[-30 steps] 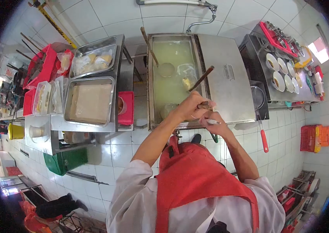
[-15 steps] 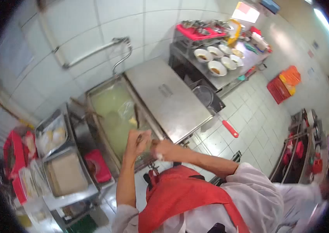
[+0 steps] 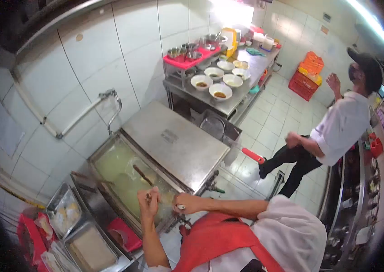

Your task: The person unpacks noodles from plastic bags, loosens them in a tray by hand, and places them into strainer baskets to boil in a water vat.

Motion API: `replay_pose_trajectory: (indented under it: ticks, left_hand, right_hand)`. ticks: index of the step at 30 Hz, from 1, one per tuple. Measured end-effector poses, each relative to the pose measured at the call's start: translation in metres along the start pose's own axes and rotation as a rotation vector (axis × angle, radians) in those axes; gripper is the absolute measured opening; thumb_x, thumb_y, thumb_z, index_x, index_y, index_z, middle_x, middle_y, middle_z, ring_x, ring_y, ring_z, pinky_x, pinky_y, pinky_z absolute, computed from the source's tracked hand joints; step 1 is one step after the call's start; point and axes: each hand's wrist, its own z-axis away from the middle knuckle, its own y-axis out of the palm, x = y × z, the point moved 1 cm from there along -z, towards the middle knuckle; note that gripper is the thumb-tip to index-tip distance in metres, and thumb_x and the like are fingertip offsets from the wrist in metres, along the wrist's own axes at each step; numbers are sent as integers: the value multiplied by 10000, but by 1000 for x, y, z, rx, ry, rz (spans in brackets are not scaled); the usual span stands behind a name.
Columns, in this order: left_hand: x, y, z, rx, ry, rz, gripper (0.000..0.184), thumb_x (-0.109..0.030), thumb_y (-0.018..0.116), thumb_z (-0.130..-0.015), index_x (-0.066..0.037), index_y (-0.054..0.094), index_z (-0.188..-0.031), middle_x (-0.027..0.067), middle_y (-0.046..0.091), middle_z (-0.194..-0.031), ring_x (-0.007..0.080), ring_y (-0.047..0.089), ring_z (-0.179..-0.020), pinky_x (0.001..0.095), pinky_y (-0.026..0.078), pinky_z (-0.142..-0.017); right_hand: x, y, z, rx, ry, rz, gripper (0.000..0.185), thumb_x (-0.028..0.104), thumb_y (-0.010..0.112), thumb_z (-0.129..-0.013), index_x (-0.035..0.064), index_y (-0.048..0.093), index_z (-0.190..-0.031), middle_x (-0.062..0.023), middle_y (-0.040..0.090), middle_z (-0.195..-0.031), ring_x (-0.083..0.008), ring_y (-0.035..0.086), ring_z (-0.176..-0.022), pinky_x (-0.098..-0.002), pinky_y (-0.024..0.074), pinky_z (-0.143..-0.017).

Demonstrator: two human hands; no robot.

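Closed around a thin brown stick-like handle [image 3: 143, 174], my left hand [image 3: 148, 203] is over the front end of a vat of cloudy, greenish-yellow liquid [image 3: 118, 174]. The stick slants out over the liquid beyond my knuckles; its far part and whatever it carries are unclear. Close to its right, at the vat's front rim, my right hand [image 3: 189, 203] is a fist around a handle whose pale rounded end [image 3: 181, 207] pokes out. Something pale and blurred lies between the hands, too indistinct to name.
A steel lid [image 3: 173, 140] covers the section to the right. Bowls [image 3: 220, 92] stand on a steel table beyond. Trays [image 3: 90, 248] are at left. A tap [image 3: 117, 109] hangs above the vat. A co-worker [image 3: 344, 122] is at right, near a red-handled tool [image 3: 252, 155].
My view has swung, bringing the co-worker fully into sight at right. Both hands remain closed over the vat's front end; the stick now slants leftward from my left hand.
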Motion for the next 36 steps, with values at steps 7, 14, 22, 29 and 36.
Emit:
replay_pose_trajectory:
  ticks: [7, 14, 22, 29, 36]
  left_hand:
    - [-3, 0, -7, -19, 118, -11, 505, -265, 531, -908, -38, 377, -484, -9, 360, -446, 86, 337, -415, 267, 240, -399]
    - [11, -9, -2, -26, 91, -37, 539, -287, 531, -914, -40, 360, -466, -4, 350, -430, 88, 324, -402, 266, 235, -395]
    - [8, -14, -1, -129, 115, -6, 505, -167, 509, -923, -51, 333, -464, 0, 330, -440, 87, 327, -420, 266, 251, -395]
    - [-9, -22, 16, -86, 194, 125, 389, -175, 516, -932, -85, 333, -601, 4, 347, -493, 111, 324, -435, 270, 246, -423]
    - [-43, -22, 16, -136, 155, -49, 382, -171, 537, -904, -52, 399, -568, 0, 395, -480, 99, 381, -450, 255, 301, -440]
  right_hand:
    - [8, -15, -7, -248, -60, 164, 86, 92, 570, -725, 8, 569, -745, -173, 547, -677, -390, 547, -698, -452, 439, -629]
    - [18, -32, -2, -338, -31, -358, 125, 128, 609, -677, 8, 572, -680, -208, 576, -685, -405, 564, -662, -446, 450, -587]
    - [9, 5, 15, -108, 98, 220, 105, 69, 615, -729, 23, 543, -790, -136, 573, -812, -333, 555, -712, -415, 452, -620]
    - [117, -87, 15, -305, -153, -15, 82, 81, 571, -753, 12, 570, -708, -170, 585, -713, -363, 567, -714, -405, 450, -619]
    - [49, 48, -9, 124, -40, 162, 125, 77, 561, -711, 7, 595, -808, -171, 574, -789, -346, 562, -814, -404, 454, -704]
